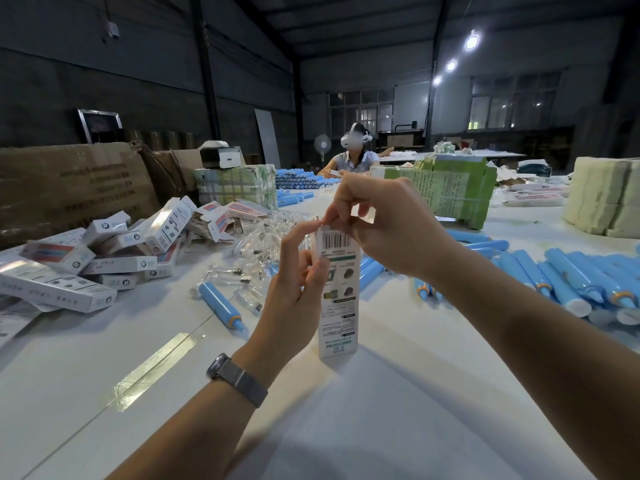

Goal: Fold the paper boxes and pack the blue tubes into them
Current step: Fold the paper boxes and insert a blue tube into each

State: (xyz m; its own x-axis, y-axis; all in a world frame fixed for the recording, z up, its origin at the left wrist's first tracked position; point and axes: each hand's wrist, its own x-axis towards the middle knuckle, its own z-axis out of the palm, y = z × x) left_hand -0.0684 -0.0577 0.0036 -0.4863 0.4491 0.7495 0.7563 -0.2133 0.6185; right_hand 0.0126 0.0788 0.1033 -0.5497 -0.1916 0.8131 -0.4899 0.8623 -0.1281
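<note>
A white paper box (337, 317) with a barcode near its top stands upright on the white table (398, 410), its lower end on the surface. My left hand (298, 285) grips its left side at mid-height, fingers curled round it. My right hand (377, 223) pinches the flap at the box's top end. Whether a tube is inside is hidden. Blue tubes (568, 282) with orange collars lie in a heap at the right. One single blue tube (220, 304) lies left of the box.
Folded white boxes (104, 251) are piled at the left, beside brown cartons (69, 181). Clear plastic sleeves (256, 244) lie behind my left hand. Green bundles of flat boxes (450, 192) stand at the back. A person with a headset (353, 154) sits across the table.
</note>
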